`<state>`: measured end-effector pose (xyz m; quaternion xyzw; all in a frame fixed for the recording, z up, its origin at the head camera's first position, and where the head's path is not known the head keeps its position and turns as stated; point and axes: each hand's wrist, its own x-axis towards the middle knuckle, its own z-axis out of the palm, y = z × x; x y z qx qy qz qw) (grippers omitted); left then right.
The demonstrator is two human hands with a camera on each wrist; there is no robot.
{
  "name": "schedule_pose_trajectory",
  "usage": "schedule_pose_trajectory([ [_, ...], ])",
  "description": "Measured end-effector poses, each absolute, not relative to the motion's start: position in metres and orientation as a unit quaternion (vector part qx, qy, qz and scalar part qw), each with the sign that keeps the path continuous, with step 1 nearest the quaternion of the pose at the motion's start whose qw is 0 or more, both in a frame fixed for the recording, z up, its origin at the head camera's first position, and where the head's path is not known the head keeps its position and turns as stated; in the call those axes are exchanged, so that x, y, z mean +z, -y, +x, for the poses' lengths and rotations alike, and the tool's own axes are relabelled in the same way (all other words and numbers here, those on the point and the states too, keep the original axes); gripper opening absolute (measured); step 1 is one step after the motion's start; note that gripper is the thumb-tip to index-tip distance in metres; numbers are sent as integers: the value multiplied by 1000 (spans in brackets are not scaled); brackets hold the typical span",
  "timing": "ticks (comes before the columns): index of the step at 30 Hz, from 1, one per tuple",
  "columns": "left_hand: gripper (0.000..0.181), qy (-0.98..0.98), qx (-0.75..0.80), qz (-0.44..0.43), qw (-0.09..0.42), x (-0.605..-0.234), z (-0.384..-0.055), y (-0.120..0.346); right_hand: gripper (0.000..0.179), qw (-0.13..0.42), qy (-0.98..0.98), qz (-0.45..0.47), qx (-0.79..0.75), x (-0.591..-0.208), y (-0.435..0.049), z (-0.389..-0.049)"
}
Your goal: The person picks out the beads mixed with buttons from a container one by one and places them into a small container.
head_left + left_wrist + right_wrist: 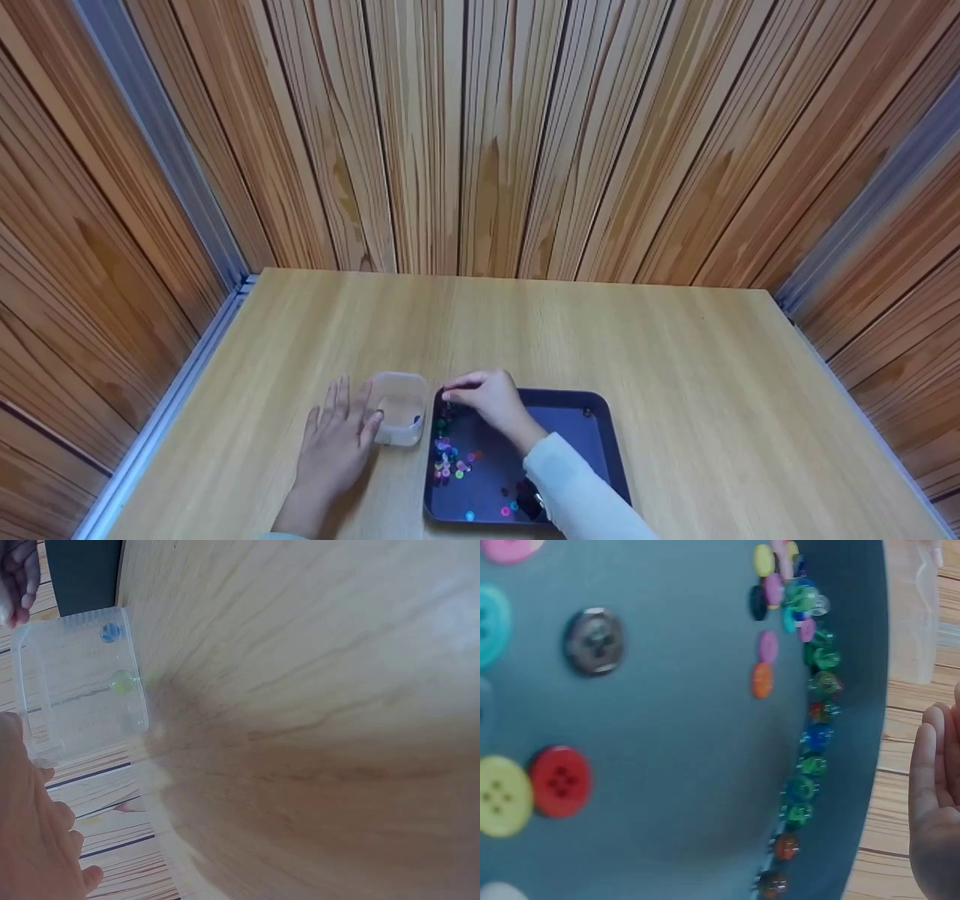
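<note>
My left hand lies beside a small translucent plastic container, fingers spread and thumb against its near side. A blue marble and a yellow-green marble show inside it in the left wrist view. At the far left corner of the dark tray, my right hand has thumb and forefinger tips together, above the rim; I cannot tell whether something small is between them. Along the tray wall runs a row of glass marbles, including a green marble.
A pile of coloured buttons lies at the tray's left side. Elsewhere in it are a red button, a yellow button and a dark button. The wooden table meets wood-plank walls at its back and sides.
</note>
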<state>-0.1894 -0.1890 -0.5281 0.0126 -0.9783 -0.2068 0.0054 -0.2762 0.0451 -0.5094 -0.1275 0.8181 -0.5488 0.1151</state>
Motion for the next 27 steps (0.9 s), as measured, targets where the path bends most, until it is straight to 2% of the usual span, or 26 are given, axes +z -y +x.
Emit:
schedule_pose_trajectory([
  [6, 60, 978, -209, 9, 24, -528, -189, 189, 17, 131, -823, -111, -541, -519, -50, -276],
  [18, 65, 978, -205, 24, -20, -527, -191, 188, 17, 169, -826, -101, -528, -532, -58, -278],
  [23, 71, 978, -206, 27, -25, -527, -192, 188, 16, 185, -821, -102, -530, -535, -57, -278],
  [27, 70, 977, -209, 32, -27, -527, -192, 188, 15, 199, -812, -109, -538, -538, -57, -278],
])
